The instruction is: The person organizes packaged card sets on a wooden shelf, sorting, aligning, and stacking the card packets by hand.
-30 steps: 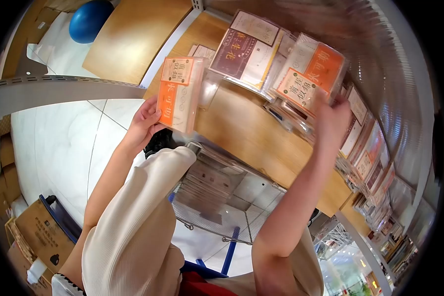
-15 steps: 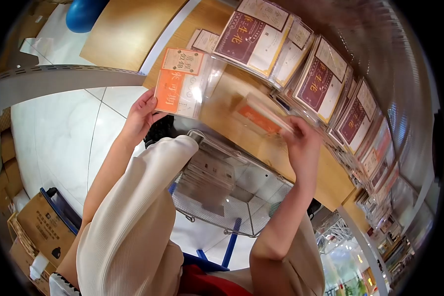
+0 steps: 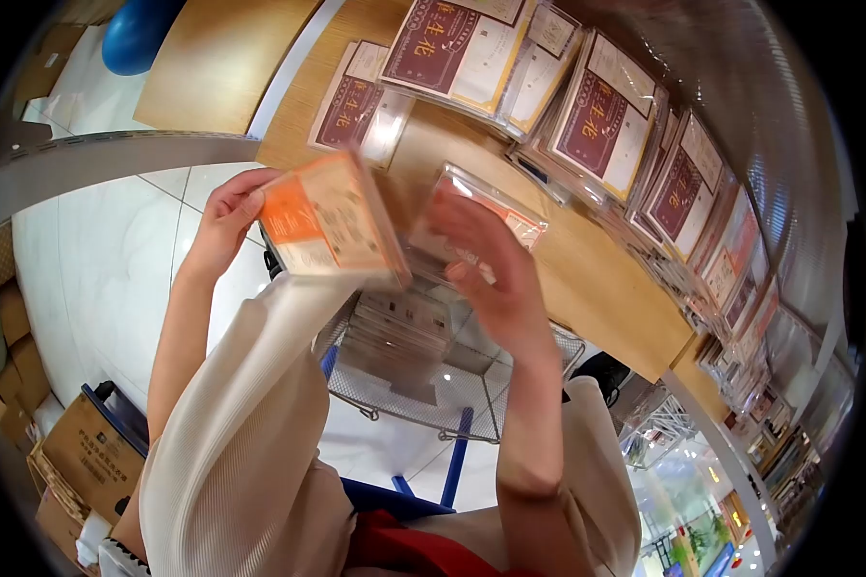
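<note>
My left hand (image 3: 229, 219) pinches one edge of a clear-wrapped packet (image 3: 329, 216) with an orange and cream printed cover. The packet is tilted and blurred, raised above my lap at the table's edge. My right hand (image 3: 486, 264) is also smeared by motion, thumb and fingers apart. It overlaps a second orange-and-white clear-wrapped packet (image 3: 510, 213) lying at the near edge of the wooden table (image 3: 601, 298), hiding much of it. Behind the raised packet, a purple-and-white packet (image 3: 348, 113) lies on the table.
Stacks of purple-and-white packets (image 3: 601, 120) line the table's far side. Below the edge, a wire mesh basket (image 3: 471, 385) holds a pile of clear-wrapped packets (image 3: 399, 332). Cardboard boxes (image 3: 91, 447) stand at lower left, and a blue ball (image 3: 140, 37) at upper left.
My left hand has drawn its packet down and tilted it, uncovering the purple packet behind. My right hand has moved left, and the second orange packet now lies further left on the table.
</note>
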A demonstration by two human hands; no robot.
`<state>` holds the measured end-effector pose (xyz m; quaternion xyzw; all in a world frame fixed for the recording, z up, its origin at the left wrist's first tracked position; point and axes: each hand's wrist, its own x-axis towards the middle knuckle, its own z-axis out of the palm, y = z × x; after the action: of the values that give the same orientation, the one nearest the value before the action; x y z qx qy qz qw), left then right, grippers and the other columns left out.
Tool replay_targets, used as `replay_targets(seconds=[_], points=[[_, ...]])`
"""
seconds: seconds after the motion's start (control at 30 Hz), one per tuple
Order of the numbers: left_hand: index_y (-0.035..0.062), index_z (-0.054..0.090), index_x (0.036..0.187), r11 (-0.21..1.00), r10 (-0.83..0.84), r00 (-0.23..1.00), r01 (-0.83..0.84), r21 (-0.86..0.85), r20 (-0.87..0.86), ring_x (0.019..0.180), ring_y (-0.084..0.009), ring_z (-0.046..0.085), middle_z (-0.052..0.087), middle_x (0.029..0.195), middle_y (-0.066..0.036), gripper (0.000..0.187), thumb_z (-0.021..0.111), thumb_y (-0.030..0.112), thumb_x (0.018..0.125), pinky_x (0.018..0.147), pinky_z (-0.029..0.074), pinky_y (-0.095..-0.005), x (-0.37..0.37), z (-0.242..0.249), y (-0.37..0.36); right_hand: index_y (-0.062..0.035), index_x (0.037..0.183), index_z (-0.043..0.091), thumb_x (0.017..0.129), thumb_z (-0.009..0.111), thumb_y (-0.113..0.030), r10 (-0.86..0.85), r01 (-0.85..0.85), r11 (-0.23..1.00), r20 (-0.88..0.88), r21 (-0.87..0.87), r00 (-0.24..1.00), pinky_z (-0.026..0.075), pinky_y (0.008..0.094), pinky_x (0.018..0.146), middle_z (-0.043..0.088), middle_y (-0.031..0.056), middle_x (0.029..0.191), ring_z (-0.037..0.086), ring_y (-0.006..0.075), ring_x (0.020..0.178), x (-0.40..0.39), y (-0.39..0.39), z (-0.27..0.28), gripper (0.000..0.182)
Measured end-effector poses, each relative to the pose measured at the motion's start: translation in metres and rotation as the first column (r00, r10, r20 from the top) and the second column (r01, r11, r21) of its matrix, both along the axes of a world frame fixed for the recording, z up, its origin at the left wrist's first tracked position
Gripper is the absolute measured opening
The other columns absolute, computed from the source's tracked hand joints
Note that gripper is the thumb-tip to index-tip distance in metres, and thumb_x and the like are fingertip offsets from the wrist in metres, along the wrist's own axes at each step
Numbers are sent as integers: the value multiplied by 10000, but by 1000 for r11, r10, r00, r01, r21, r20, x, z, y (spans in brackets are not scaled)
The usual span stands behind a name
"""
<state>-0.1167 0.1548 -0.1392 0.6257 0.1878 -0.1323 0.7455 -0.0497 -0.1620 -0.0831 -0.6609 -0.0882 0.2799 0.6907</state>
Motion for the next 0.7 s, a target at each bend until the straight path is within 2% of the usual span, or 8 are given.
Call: replay_targets(seconds=[0.1, 0.2, 0.3, 0.33, 0.4, 0.47, 0.63, 0.7], points=[[-17, 580, 1164, 971, -180, 984, 178, 161, -2, 1030, -139, 566, 626, 1115, -80, 264, 477, 74, 939, 913, 434, -264, 19, 37, -26, -2, 1295, 447, 822, 650, -30, 25, 28, 981, -268, 192, 963, 455, 316, 901, 571, 117, 1179, 558, 178, 1056, -15, 4, -6, 515], [-5, 584, 1167, 953, -236, 972, 228, 198, 18, 994, -133, 579, 630, 1079, -78, 259, 480, 82, 947, 872, 461, -249, 37, 51, -65, 5, 1224, 497, 864, 615, -42, -167, 189, 980, -258, 63, 952, 475, 260, 822, 616, 78, 1091, 583, 121, 975, -25, -5, -23, 382], [-7, 594, 1148, 978, -201, 977, 203, -39, 65, 956, -127, 584, 628, 1032, -67, 248, 474, 96, 957, 849, 478, -261, 54, 41, -96, -20, 1169, 544, 892, 590, -76, -396, 401, 916, -220, -25, 891, 478, 246, 797, 642, 35, 1032, 601, 97, 910, -21, -42, -23, 287], [24, 564, 1194, 944, -329, 937, 328, 26, 122, 942, -150, 594, 611, 1077, -62, 271, 457, 57, 946, 830, 472, -273, 55, 22, -97, -25, 1178, 548, 895, 588, -88, -460, 448, 888, -217, -105, 861, 474, 250, 808, 642, 38, 1041, 600, 98, 921, -20, -64, -24, 292], [44, 548, 1210, 748, -594, 790, 473, 466, 151, 950, -182, 601, 611, 1093, -76, 306, 487, 23, 911, 841, 478, -297, 59, 4, -104, -32, 1202, 548, 900, 581, -101, -539, 502, 840, -215, -206, 815, 470, 248, 816, 642, 40, 1052, 600, 97, 928, -21, -115, -29, 311], [84, 538, 1221, 464, -787, 598, 412, 784, 152, 1048, -240, 576, 588, 1165, -79, 423, 599, 10, 809, 894, 470, -365, 61, -5, -110, -33, 1226, 537, 906, 568, -117, -584, 530, 809, -242, -255, 775, 465, 263, 842, 636, 47, 1086, 607, 113, 945, -26, -157, -35, 332], [97, 453, 1311, 220, -925, 365, 295, 930, 103, 1283, -257, 378, 419, 1385, -50, 711, 746, 136, 665, 1054, 342, -412, 73, -13, -140, -6, 1219, 529, 918, 573, -188, -727, 564, 619, -127, -547, 674, 502, 305, 777, 630, 51, 1053, 621, 141, 881, -43, -210, -78, 354], [97, 404, 1349, 144, -945, 322, 283, 948, 47, 1334, -256, 309, 361, 1434, -45, 811, 770, 178, 630, 1098, 287, -416, 77, -20, -148, 17, 1173, 550, 897, 591, -184, -668, 520, 492, 80, -698, 740, 503, 309, 704, 626, 68, 956, 612, 159, 802, -46, -220, -97, 344]])
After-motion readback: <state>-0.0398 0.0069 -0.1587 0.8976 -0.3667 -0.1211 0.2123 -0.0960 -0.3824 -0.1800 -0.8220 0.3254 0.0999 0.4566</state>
